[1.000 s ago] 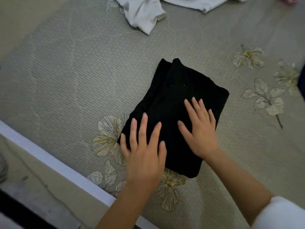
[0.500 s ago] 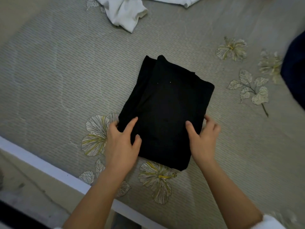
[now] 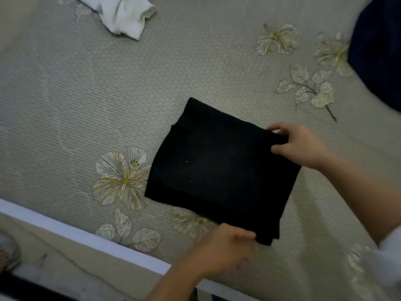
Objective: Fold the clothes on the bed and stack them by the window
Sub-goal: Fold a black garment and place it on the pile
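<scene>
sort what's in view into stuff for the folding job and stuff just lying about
Job: folded black cloth garment, gripped by left hand and right hand; crumpled white cloth garment; dark navy fabric heap, probably still to fold.
Just there: grey floral-print bed mat; white bed rail.

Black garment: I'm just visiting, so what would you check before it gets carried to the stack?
1. Garment folded into a compact rectangle: ok.
2. Right hand pinches its far edge: ok.
3. Left hand has a firm hold at the near corner: cannot tell, blurred.
4. Layers staying together, none hanging loose: ok.
5. Stack by the window ready to receive it: cannot tell, out of view.
6. All other clothes folded: not ok, the white garment lies crumpled on the bed.
</scene>
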